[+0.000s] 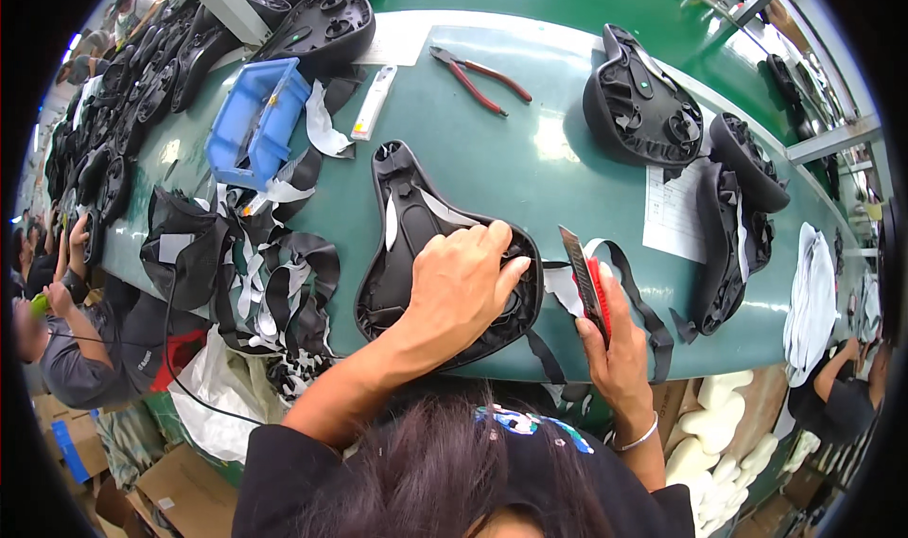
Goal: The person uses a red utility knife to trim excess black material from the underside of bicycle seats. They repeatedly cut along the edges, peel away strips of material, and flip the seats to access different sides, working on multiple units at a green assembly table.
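Note:
A black bicycle saddle (380, 287) lies underside up on the green table in front of me, its narrow nose pointing away. My left hand (462, 284) rests on its wide rear part with fingers curled down, holding it; the fingertips are partly hidden. To the right of the saddle, my right hand (617, 353) grips a red box cutter (603, 301), its dark blade out and pointing up and away. White and black trim strips (653, 322) curl beside that hand. Another black strip (545, 356) hangs at the saddle's right rear edge.
Red-handled pliers (482, 79), a blue bin (255, 122) and a slim white box (375, 103) lie farther back. Cut scraps (274, 282) heap at left. More saddles (643, 103) stand at right and far left. People work at both sides.

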Demonstrator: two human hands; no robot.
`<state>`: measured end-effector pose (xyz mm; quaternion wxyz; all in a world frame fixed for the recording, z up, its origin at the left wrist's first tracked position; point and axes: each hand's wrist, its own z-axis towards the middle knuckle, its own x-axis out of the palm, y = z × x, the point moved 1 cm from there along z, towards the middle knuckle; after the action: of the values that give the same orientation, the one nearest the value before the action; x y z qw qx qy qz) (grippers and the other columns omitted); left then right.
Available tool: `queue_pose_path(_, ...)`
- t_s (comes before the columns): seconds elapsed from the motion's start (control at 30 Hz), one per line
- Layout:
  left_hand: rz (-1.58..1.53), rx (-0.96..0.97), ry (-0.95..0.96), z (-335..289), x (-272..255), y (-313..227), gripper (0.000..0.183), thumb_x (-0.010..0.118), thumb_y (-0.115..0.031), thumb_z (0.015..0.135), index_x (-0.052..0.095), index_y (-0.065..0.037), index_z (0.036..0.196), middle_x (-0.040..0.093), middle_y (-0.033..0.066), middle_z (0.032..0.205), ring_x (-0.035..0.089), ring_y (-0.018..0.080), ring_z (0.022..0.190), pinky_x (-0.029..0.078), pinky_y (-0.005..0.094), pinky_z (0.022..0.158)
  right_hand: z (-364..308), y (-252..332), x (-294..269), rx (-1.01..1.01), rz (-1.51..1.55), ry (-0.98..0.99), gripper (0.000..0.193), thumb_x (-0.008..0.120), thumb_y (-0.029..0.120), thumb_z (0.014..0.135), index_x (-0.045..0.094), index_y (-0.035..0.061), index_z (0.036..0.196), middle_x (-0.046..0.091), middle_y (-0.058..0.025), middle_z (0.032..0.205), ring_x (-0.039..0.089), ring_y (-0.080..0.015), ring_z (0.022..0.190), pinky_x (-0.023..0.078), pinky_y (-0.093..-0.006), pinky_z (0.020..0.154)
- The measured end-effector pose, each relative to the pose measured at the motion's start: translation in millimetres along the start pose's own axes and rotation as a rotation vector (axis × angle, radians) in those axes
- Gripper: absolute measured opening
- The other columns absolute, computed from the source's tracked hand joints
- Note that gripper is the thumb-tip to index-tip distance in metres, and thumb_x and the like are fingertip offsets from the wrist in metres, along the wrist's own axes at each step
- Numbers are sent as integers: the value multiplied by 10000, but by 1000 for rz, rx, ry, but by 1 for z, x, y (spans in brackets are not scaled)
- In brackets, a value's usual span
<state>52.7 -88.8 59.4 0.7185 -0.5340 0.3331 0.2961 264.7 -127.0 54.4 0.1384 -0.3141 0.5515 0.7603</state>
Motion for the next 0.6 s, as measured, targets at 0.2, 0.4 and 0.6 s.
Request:
queue_pose_path(0.2, -156, -111, 95, -2, -8, 4, 231, 583, -198, 849, 541, -31, 696, 575, 120, 695, 550, 295, 699, 387, 417, 673, 11, 5, -1, -154, -154, 40, 628, 694, 38, 790, 451, 77, 1368, 598, -121, 811, 575, -266, 607, 462, -363, 529)
queue_pose_path(0.4, -275, -99, 184, -3, -8, 16, 279, 567, -231, 859, 532, -3, 702, 451, 95, 594, 457, 246, 697, 354, 369, 684, 27, 22, -7, -165, -379, 213, 596, 726, 40, 748, 530, 86, 1308, 569, -85, 721, 541, -231, 536, 431, -350, 489)
queue_pose_path(0.6, -688, -292, 209, 0, -18, 23, 295, 517, -183, 811, 462, 10, 594, 505, 114, 584, 482, 269, 607, 373, 375, 596, 13, 39, -16, -108, -534, 253, 579, 734, 61, 744, 555, 121, 1291, 526, -81, 657, 518, -219, 518, 407, -342, 471)
